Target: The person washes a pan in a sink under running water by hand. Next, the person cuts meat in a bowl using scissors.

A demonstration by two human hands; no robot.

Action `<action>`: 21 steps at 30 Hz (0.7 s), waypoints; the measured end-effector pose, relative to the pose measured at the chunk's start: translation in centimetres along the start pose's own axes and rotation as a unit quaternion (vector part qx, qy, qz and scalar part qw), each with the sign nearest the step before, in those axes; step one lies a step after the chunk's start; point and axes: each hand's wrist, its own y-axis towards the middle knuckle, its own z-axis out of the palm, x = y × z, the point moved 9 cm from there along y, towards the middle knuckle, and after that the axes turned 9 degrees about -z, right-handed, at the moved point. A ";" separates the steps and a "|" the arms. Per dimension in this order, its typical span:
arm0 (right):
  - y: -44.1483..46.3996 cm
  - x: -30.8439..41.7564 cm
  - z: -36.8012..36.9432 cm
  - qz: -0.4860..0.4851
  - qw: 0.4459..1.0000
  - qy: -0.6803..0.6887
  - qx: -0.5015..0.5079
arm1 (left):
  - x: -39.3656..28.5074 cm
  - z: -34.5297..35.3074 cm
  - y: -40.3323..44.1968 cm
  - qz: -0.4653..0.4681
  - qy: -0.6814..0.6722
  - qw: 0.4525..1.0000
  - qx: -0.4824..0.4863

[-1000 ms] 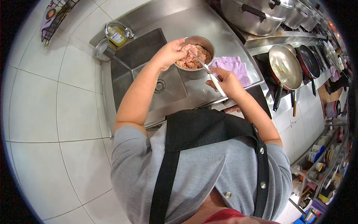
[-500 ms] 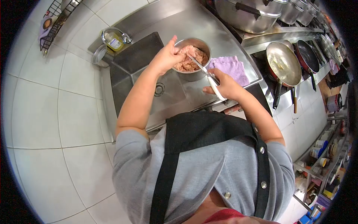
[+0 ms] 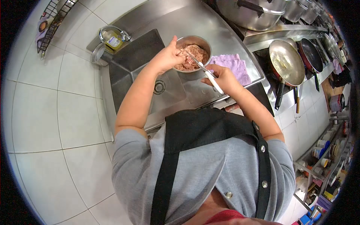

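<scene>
A round metal pot [image 3: 193, 75] stands on the steel counter at the sink's right edge. Raw, pinkish chopped meat [image 3: 195, 52] lies inside it. My left hand [image 3: 167, 59] reaches over the pot's left rim, its fingertips closed on some of the meat and one digit pointing up. In my right hand [image 3: 224, 79] is a pair of scissors [image 3: 212, 80] with white handles, gripped at the pot's near right side. The blades slant down into the meat, close to my left fingers. Their tips are hard to make out.
A purple cloth [image 3: 234, 69] lies right of the pot. The sink basin [image 3: 140, 56] is on the left, with a bottle of yellow liquid [image 3: 112, 40] and a metal cup [image 3: 100, 55] behind it. Frying pans [image 3: 287, 63] and large pots [image 3: 249, 17] stand on the stove at right.
The meat between my left hand and the blades sits lower in the pot. The scissors' handles are closer together in my right hand. Both hands stay over the pot.
</scene>
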 end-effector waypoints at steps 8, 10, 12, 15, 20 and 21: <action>0.0 -1.5 1.1 0.115 0.968 0.214 0.057 | 0.5 -2.9 0.8 -0.024 0.114 0.991 -0.059; 0.0 -0.8 1.1 0.118 0.947 0.281 0.100 | 1.3 -4.0 1.2 -0.047 0.167 0.980 -0.093; 0.1 -0.4 1.1 0.131 0.937 0.301 0.119 | 2.7 -3.7 2.2 -0.030 0.161 0.985 -0.049; -0.1 -1.6 2.0 0.164 0.911 0.337 0.170 | 2.6 -2.2 3.0 0.015 0.105 0.994 -0.007; -0.3 -1.4 1.4 0.153 0.900 0.377 0.154 | 1.1 -1.9 3.7 -0.055 0.122 0.991 -0.005; -0.4 -1.1 0.9 0.141 0.907 0.372 0.138 | 0.7 -1.5 3.8 -0.050 0.114 0.992 0.007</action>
